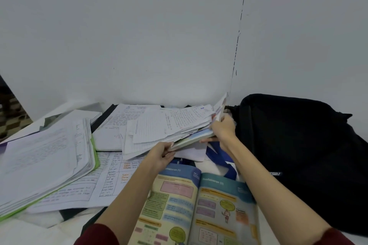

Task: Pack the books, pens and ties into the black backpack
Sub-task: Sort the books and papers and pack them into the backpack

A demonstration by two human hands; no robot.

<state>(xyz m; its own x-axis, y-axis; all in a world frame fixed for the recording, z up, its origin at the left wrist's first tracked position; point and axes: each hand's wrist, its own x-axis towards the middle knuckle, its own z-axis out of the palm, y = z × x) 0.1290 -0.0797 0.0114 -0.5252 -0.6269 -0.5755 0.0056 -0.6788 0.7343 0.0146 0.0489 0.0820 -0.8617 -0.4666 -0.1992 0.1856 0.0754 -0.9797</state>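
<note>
1. Both hands hold one bundle of books and loose handwritten sheets [169, 127]. The left hand [162, 154] pinches its near-left corner, and the right hand [224, 129] grips its far-right end, fingers curled round the edge.
2. The bundle's long axis runs from lower left to upper right, and its right end lies just beside the black backpack [298, 155].
3. The backpack lies to the right of both hands, against the wall. The right hand is the nearer one and almost touches the bag's left side. I cannot tell where the opening is, since the fabric is too dark to read.
4. As I judge it, the coming move is a sideways carry to the right, led by the right hand.
5. An open colourful textbook [199, 205] lies near the person under both forearms, and a blue strip, perhaps a tie [219, 157], lies beneath the right wrist. A green-edged stack of papers [45, 167] lies well to the left. None of these is packed yet.
</note>
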